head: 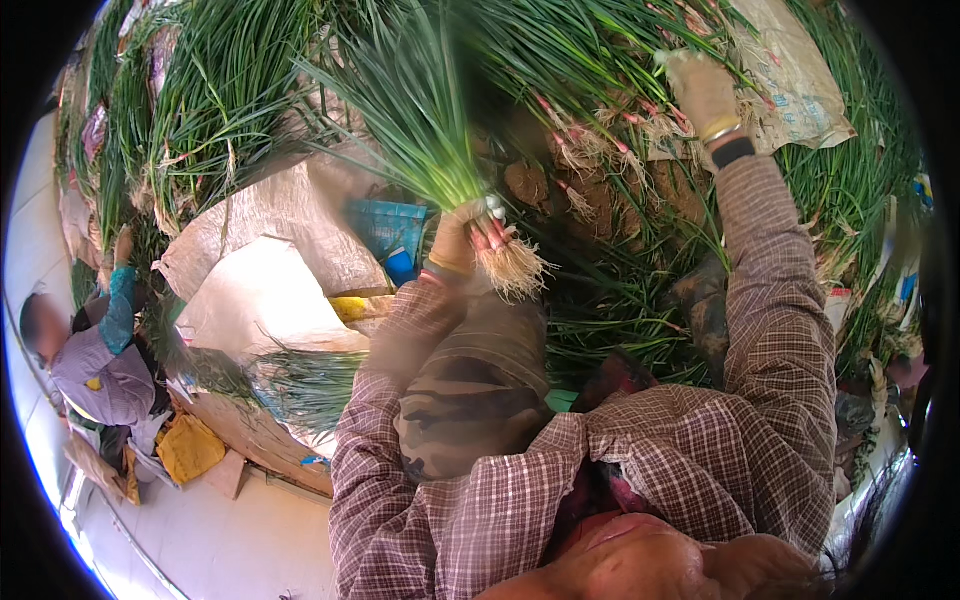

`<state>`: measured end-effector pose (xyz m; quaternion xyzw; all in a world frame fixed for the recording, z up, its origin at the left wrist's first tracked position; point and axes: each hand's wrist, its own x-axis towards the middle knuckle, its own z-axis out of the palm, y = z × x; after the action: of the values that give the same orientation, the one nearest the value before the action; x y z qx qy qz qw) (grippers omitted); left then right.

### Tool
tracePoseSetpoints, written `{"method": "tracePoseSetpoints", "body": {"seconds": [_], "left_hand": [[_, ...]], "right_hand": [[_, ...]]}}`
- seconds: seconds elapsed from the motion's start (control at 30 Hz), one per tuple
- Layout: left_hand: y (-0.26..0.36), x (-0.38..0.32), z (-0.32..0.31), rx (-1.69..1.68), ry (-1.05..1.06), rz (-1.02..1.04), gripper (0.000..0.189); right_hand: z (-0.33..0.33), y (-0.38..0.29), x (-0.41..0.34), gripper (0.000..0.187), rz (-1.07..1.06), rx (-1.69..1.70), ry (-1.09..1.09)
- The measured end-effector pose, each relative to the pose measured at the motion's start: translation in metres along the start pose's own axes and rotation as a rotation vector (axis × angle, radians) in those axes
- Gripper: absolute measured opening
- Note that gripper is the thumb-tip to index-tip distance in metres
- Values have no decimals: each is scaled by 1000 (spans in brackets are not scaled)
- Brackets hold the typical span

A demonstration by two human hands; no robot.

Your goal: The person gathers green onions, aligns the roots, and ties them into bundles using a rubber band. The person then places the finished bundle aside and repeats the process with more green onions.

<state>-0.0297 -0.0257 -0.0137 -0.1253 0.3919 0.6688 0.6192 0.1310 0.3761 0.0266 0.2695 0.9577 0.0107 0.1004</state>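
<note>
My left hand (pixel 453 241), in a light work glove, grips a bunch of green onions (pixel 442 161). Their long leaves fan upward, and the reddish bulbs with pale roots (pixel 510 262) hang out to the right of the fist. My right hand (pixel 701 90), gloved too and with a dark band at the wrist, reaches out to the upper right. Its fingertips touch the leaves of a pile of loose green onions (pixel 585 60), whose roots point toward me. Whether those fingers are closed around a stalk is hard to tell.
Pale woven sacks (pixel 270 285) lie to the left, near a blue packet (pixel 386 225). Another sack (pixel 795 82) lies beyond my right hand. Loose leaves (pixel 622 330) and soil clods (pixel 529 184) cover the ground before me. A co-worker (pixel 105 360) sits at far left among more onions.
</note>
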Motion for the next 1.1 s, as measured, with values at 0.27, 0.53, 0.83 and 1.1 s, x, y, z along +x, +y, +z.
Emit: {"method": "tracePoseSetpoints", "body": {"seconds": [0.27,0.53,0.83,1.1], "left_hand": [[-2,4,3,10,-48,-42,28],[-1,15,25,49,-59,-22,30],[-3,12,46,62,-66,-10,37],[-6,11,66,-61,-66,-110,31]], "right_hand": [[66,-35,-12,19,204,161,-375],[18,13,-39,39,171,1008,-260],[5,-46,-65,17,-41,1388,78],[16,-181,-115,37,211,1477,-447]]}}
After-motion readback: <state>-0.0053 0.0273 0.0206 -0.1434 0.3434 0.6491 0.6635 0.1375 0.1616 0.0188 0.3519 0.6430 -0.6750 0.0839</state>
